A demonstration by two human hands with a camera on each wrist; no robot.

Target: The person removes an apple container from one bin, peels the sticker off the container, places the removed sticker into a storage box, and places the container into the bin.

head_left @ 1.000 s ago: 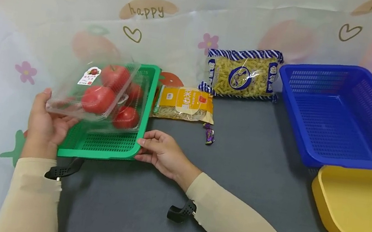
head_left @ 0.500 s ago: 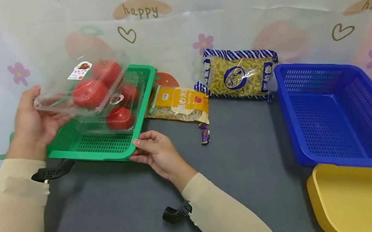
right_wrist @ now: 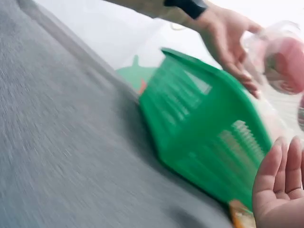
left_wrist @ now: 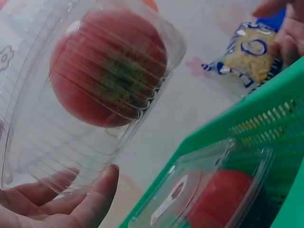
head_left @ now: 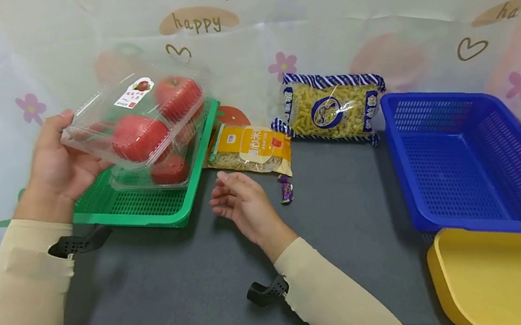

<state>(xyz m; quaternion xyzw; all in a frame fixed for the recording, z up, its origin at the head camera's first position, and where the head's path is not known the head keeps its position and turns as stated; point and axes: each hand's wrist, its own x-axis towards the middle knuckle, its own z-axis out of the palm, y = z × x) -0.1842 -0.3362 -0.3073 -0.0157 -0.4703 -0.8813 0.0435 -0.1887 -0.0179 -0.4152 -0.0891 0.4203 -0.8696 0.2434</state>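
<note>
My left hand [head_left: 59,165] grips the near left corner of a clear plastic box of apples [head_left: 140,137], thumb on the side and fingers underneath. The box is tilted and raised over the green basket [head_left: 132,218]. A second clear box of apples [left_wrist: 209,197] lies inside that basket, partly hidden behind the held one in the head view. Off the basket's right side, my right hand [head_left: 252,203] hovers above the table with fingers loosely bent and nothing in them. Near it are a yellow noodle packet [head_left: 252,150] and a small purple-wrapped candy [head_left: 285,189].
A blue-and-clear bag of pasta [head_left: 330,108] leans against the printed backdrop. To the right stand a blue basket [head_left: 425,216] and, in front of it, a yellow bin [head_left: 456,301]. All sit on a dark grey table [head_left: 201,298].
My right hand has let go of the green basket's rim and drawn away to the right. The held box of apples has risen a little and shifted right with my left hand.
</note>
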